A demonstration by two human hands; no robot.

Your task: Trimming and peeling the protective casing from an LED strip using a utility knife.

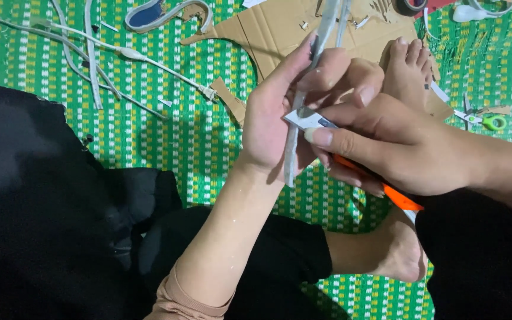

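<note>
My left hand point(280, 112) grips a long grey strip point(321, 35) that runs from the top of the view down past my palm. My right hand point(398, 145) holds an orange-handled utility knife point(401, 198). Its metal blade point(306, 118) lies against the strip, just below my left fingers. Both hands touch each other over my bare foot point(407, 65). The lower end of the strip sticks out under my left palm.
A piece of brown cardboard point(268, 35) lies on the green patterned mat point(149, 130) behind my hands. White strips and cords point(90, 53) lie at the upper left. Green-handled scissors point(487, 121) rest at the right. Black fabric point(42, 207) covers the lower left.
</note>
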